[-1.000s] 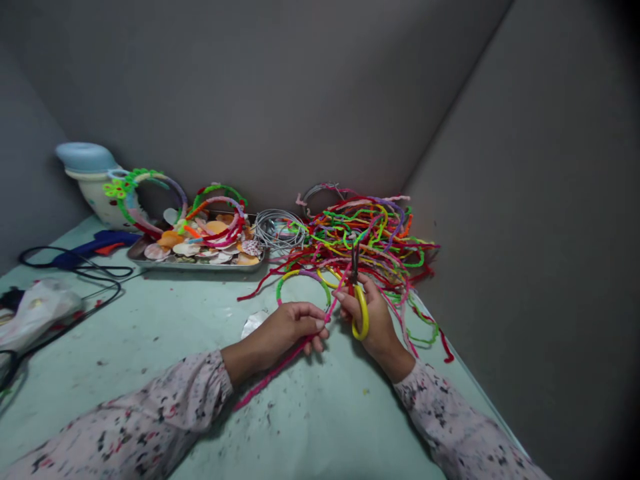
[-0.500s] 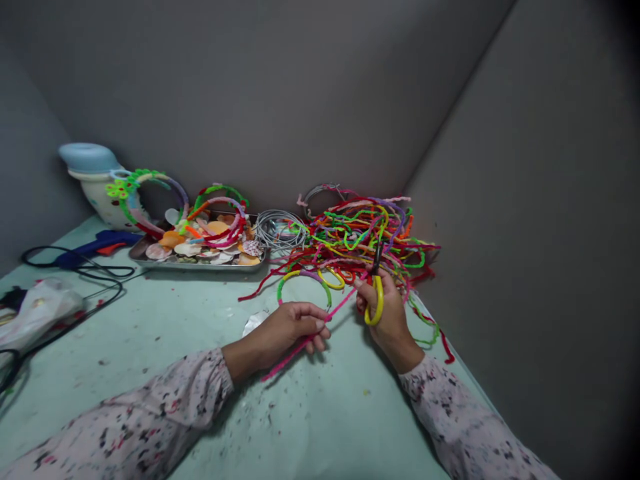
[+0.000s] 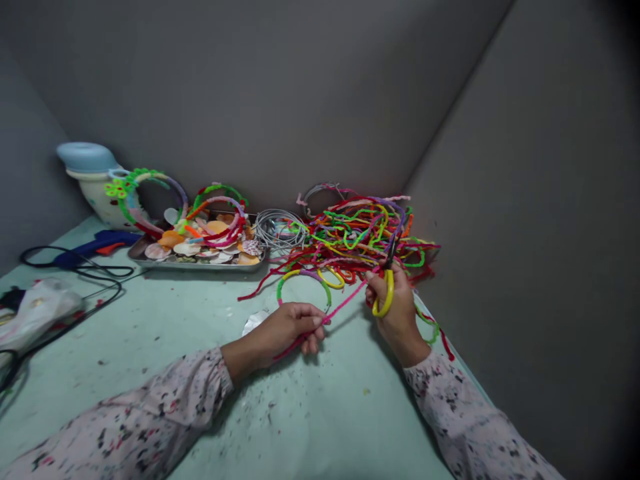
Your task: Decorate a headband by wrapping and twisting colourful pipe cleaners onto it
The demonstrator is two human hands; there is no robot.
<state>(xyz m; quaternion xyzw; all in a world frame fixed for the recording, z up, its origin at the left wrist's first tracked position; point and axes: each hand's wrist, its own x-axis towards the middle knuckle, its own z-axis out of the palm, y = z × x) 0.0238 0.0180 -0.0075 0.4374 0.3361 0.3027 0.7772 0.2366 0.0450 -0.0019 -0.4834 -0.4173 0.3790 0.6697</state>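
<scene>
Between my hands a pink pipe cleaner (image 3: pixel 349 300) is stretched at a slant. My left hand (image 3: pixel 290 330) pinches it between thumb and fingers, and its loose end trails below the palm. My right hand (image 3: pixel 397 307) grips its other end with thumb and forefinger. That same hand also holds yellow-handled scissors (image 3: pixel 384 303), their dark blades pointing up and away. Just beyond my left hand lies a ring wrapped in green, yellow and purple pipe cleaner (image 3: pixel 301 272), partly hidden by the fingers. A crumpled silvery scrap (image 3: pixel 254 322) sits beside my left wrist.
A heap of coloured pipe cleaners (image 3: pixel 360 230) lies at the back right, next to coiled grey wire (image 3: pixel 281 230). Left of it stand a metal tray (image 3: pixel 200 267) of shells, a wrapped hoop (image 3: pixel 185 193), a blue glue gun (image 3: pixel 95 247) and a blue-lidded container (image 3: pixel 100 193). Walls bound the table.
My right hand has moved right with the scissors and its end of the pink pipe cleaner. The strand has slid through my left hand, leaving a shorter tail below it.
</scene>
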